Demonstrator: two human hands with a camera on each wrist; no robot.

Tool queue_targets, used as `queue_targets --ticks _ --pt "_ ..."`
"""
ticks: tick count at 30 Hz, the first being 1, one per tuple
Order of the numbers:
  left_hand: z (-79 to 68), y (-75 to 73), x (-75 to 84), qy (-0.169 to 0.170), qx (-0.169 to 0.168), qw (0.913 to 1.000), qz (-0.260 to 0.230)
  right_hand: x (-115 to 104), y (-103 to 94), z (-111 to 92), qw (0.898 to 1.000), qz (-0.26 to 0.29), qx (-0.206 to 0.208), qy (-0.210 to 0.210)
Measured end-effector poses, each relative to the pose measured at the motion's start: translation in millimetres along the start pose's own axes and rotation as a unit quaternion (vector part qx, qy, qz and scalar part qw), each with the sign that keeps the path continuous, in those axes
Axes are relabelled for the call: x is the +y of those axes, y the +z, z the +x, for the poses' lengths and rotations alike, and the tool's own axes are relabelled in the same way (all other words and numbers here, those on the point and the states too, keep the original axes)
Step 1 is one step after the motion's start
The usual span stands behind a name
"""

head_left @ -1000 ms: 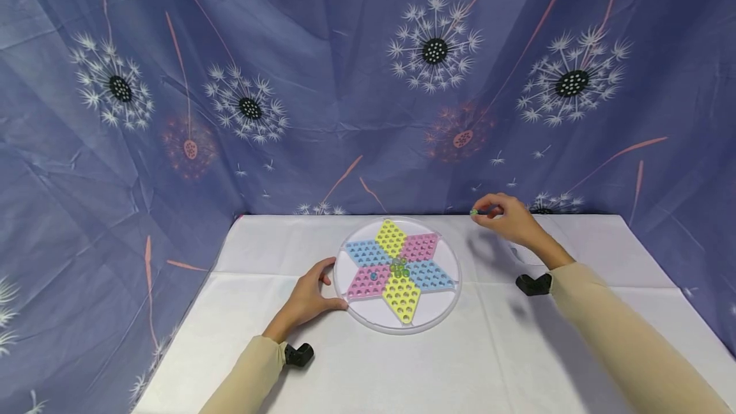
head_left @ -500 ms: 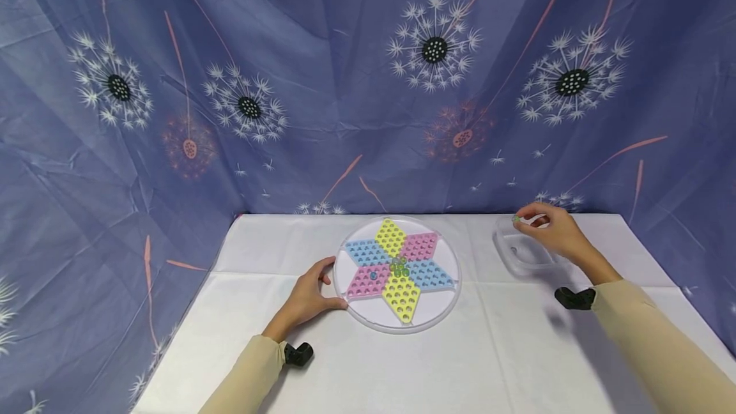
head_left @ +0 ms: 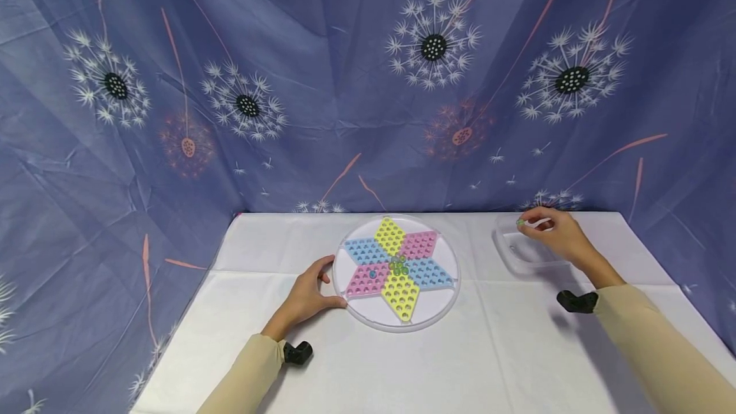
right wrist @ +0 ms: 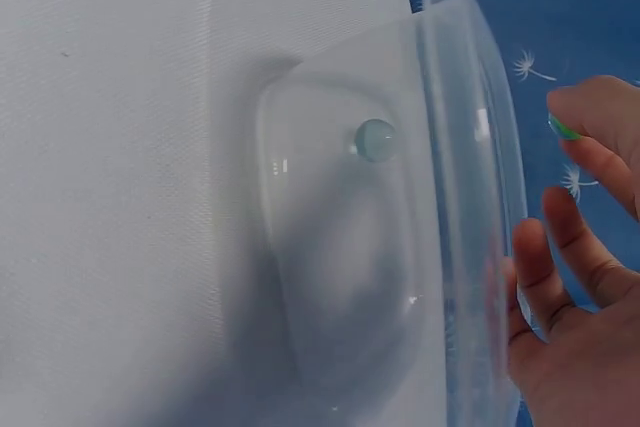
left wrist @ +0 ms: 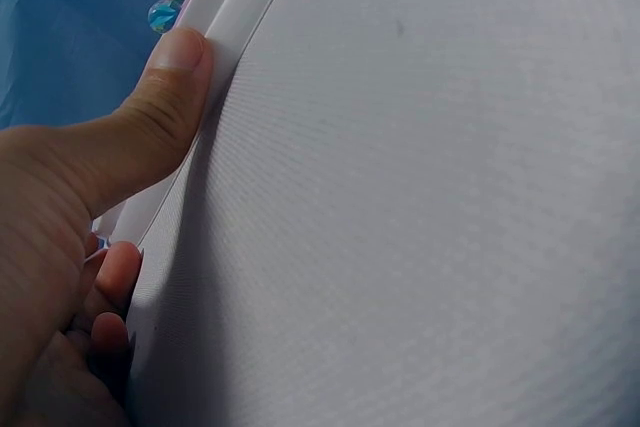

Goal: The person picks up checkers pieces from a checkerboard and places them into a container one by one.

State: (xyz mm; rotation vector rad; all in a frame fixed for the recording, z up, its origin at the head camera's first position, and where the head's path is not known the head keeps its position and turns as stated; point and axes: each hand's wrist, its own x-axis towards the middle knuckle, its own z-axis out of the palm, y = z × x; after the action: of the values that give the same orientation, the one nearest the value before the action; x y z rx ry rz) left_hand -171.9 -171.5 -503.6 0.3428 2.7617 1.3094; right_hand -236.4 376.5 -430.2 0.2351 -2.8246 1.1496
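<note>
A round Chinese checkers board lies flat, its six-pointed star in yellow, pink and blue. My left hand holds the board's left edge, thumb on the rim. Several greenish marbles cluster at the star's centre, and a blue marble sits in the left pink point. My right hand pinches a green marble between thumb and index finger, over a clear plastic box. One pale marble shows inside that box.
A white cloth covers the table. Behind it hangs a blue curtain with dandelion prints, meeting the table's back edge. A black wrist device sits on each forearm.
My right hand has moved right from between board and box to over the box, then slightly lower, still pinching the green marble. The left hand stays at the board's edge.
</note>
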Motion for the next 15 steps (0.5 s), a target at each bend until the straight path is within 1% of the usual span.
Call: queue_targets --ticks 8,15 --pt "0.0 -0.2 -1.1 0.003 0.0 1.0 -0.001 5.7 7.6 4.2 0.999 -0.005 -0.043 0.027" --pt "0.7 -0.7 -2.1 0.003 0.001 1.0 -0.002 9.4 10.6 7.1 0.999 -0.006 -0.04 0.018"
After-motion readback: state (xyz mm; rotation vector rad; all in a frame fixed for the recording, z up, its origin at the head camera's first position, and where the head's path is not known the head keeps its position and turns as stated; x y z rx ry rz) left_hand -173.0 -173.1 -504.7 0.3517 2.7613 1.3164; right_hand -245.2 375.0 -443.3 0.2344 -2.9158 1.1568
